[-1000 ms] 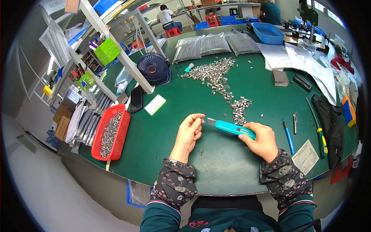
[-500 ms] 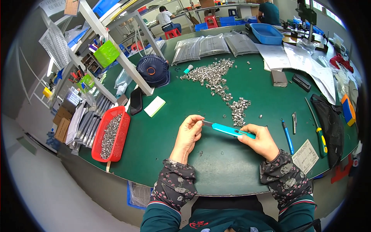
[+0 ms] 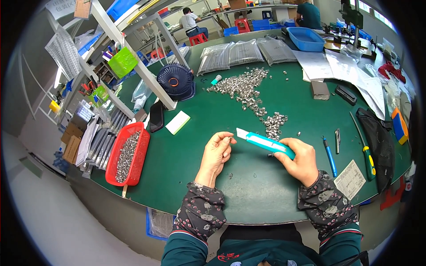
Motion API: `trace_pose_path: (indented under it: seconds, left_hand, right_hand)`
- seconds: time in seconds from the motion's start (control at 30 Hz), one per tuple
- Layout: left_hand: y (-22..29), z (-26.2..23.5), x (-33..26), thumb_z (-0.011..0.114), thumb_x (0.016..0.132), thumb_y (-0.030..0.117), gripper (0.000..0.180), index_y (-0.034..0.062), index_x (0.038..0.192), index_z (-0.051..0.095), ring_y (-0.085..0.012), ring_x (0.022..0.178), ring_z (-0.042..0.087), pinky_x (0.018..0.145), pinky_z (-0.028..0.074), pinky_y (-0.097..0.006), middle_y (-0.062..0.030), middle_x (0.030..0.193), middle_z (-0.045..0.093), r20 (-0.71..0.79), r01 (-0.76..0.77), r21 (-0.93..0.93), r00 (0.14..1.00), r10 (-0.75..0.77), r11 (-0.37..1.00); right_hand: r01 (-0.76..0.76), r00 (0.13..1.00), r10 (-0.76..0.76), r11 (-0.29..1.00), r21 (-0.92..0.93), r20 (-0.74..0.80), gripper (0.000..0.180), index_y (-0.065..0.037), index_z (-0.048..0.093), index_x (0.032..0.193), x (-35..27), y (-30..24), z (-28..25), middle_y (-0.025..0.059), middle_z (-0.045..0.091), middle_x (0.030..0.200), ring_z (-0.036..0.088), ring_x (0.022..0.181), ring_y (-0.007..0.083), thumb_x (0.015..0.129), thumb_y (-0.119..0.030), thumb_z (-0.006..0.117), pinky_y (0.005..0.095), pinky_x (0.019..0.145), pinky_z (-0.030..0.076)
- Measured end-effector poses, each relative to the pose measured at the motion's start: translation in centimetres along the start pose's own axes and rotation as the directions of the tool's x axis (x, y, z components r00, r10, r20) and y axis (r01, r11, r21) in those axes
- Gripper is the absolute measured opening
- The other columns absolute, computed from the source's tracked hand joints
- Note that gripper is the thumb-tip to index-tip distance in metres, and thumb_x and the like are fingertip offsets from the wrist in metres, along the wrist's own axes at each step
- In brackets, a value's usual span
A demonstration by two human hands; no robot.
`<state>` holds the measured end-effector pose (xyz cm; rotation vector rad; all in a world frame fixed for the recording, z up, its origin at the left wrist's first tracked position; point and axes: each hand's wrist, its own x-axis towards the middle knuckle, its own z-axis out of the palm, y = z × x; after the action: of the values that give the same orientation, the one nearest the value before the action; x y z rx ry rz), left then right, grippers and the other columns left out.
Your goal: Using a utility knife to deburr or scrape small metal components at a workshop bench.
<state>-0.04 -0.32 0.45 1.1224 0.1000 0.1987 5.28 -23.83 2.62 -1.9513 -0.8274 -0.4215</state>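
Observation:
My right hand (image 3: 299,160) is closed around a teal utility knife (image 3: 268,144), its blade extended and pointing left toward my other hand. A small gap separates the blade tip from the fingers of my left hand (image 3: 215,153). Thumb and forefinger there pinch a small metal ring (image 3: 230,138), mostly covered by the fingertips. Just beyond the knife lies a cluster of small silver metal rings (image 3: 274,124), partly hidden by the knife. It trails back into a larger heap of the same rings (image 3: 244,86) on the green tabletop (image 3: 208,111).
At left stand a red basket (image 3: 143,153) of small metal parts, a phone (image 3: 156,116) and a dark fan (image 3: 175,81). On the right lie a blue pen-like tool (image 3: 330,157), a yellow-green-handled tool (image 3: 369,162) and a brown block (image 3: 320,90). Bagged rods (image 3: 245,52) line the back.
The knife has moved away from my left fingers and turned, showing its flat side and bright blade. My left hand has stayed nearly in place.

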Motion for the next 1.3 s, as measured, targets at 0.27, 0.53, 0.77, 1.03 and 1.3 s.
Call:
trace_pose_path:
  seconds: [0.27, 0.53, 0.77, 1.03, 1.3]
  left_hand:
    - [0.1, 0.1, 0.0, 0.055, 0.084, 0.009, 0.017, 0.003, 0.1, 0.053, -0.0002, 0.05, 0.035, 0.037, 0.026, -0.012, -0.0038, 0.082, 0.055, -0.082, -0.046, 0.103, 0.995, 0.055, 0.994]
    - [0.0, 0.0, 0.0, 0.056, 0.083, 0.008, 0.015, 0.0041, 0.097, 0.054, 0.0015, 0.051, 0.033, 0.038, 0.021, -0.014, 0.0018, 0.079, 0.054, -0.051, -0.067, 0.213, 0.996, 0.08, 0.975]
    - [0.2, 1.1, -0.3, 0.055, 0.083, 0.007, 0.012, 0.0039, 0.094, 0.054, -0.0005, 0.059, 0.04, 0.049, 0.032, -0.014, 0.0029, 0.079, 0.054, -0.026, -0.125, 0.39, 0.989, 0.147, 0.912]
    - [0.0, 0.4, -0.3, 0.057, 0.079, 0.004, 0.013, 0.0027, 0.092, 0.058, -0.0039, 0.066, 0.047, 0.064, 0.04, -0.018, 0.0016, 0.083, 0.057, 0.044, -0.254, 0.644, 0.954, 0.297, 0.722]
    - [0.4, 1.4, 0.2, 0.053, 0.081, 0.007, 0.009, 0.0047, 0.088, 0.047, -0.0037, 0.051, 0.038, 0.036, 0.026, -0.014, -0.0035, 0.076, 0.05, -0.099, 0.096, -0.01, 0.99, -0.097, 0.995]
  right_hand:
    - [-0.303, 0.925, 0.258, 0.944, 0.13, 0.28, 0.028, -0.005, 0.062, 0.088, 0.1, 0.6, -0.1, 0.0115, 0.062, 0.074, 0.061, 0.065, 0.0227, 0.069, -0.024, 0.067, 0.0312, 0.059, 0.046]
    - [-0.389, 0.889, 0.289, 0.886, 0.251, 0.356, 0.027, -0.001, 0.062, 0.087, 0.3, 0.8, -0.2, 0.0098, 0.062, 0.069, 0.058, 0.064, 0.016, 0.071, -0.022, 0.066, 0.0288, 0.06, 0.044]
    - [-0.397, 0.866, 0.306, 0.902, 0.17, 0.396, 0.029, -0.001, 0.062, 0.086, 0.3, 0.8, -0.4, 0.0114, 0.06, 0.067, 0.057, 0.062, 0.0174, 0.07, -0.024, 0.066, 0.0303, 0.059, 0.044]
    - [-0.325, 0.887, 0.307, 0.946, -0.006, 0.346, 0.027, -0.002, 0.062, 0.085, 0.4, 0.5, -0.7, 0.0118, 0.06, 0.068, 0.059, 0.063, 0.0216, 0.07, -0.024, 0.066, 0.0312, 0.059, 0.044]
    - [-0.261, 0.961, 0.275, 0.907, 0.331, 0.005, 0.024, 0.001, 0.06, 0.089, 1.2, 1.2, -1.3, 0.004, 0.059, 0.066, 0.053, 0.062, 0.0069, 0.073, -0.016, 0.066, 0.0235, 0.056, 0.043]
